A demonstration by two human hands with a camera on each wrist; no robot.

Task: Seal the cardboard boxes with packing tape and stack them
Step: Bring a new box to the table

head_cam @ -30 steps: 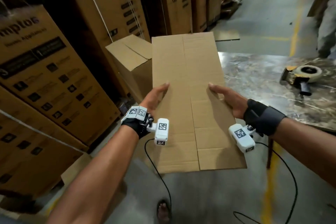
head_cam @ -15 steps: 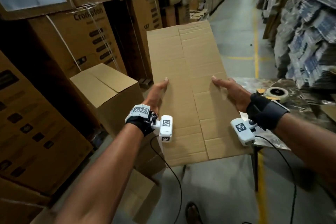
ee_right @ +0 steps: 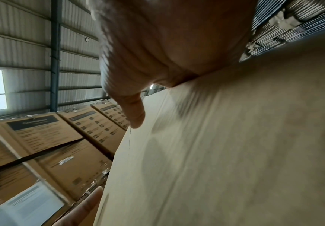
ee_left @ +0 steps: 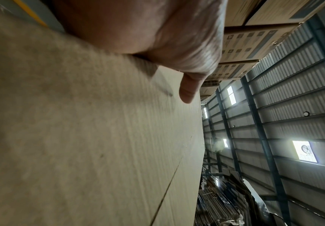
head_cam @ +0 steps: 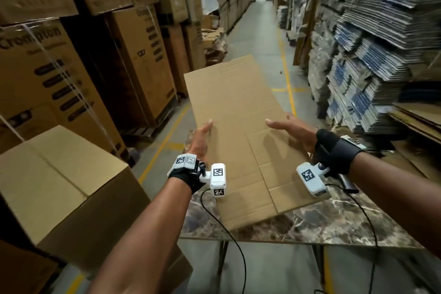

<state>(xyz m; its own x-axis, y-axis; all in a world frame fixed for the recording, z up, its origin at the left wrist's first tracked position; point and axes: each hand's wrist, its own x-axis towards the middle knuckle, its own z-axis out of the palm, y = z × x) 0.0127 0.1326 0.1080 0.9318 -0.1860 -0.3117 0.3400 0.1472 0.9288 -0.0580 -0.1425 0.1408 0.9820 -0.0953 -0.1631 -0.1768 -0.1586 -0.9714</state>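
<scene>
Flattened cardboard box (head_cam: 241, 131) held above marble tabletop (head_cam: 334, 222), long axis running away from body, far end tilted up. Left hand (head_cam: 201, 137) grips left edge, right hand (head_cam: 292, 127) grips right edge, thumbs on top; both equally near. Assembled box (head_cam: 59, 186) sits left.

Plain tan flattened box (head_cam: 241, 126), dark brown white-veined marble table (head_cam: 334, 224), yellow floor lines (head_cam: 287, 83), black wrist straps (head_cam: 336, 153).
</scene>
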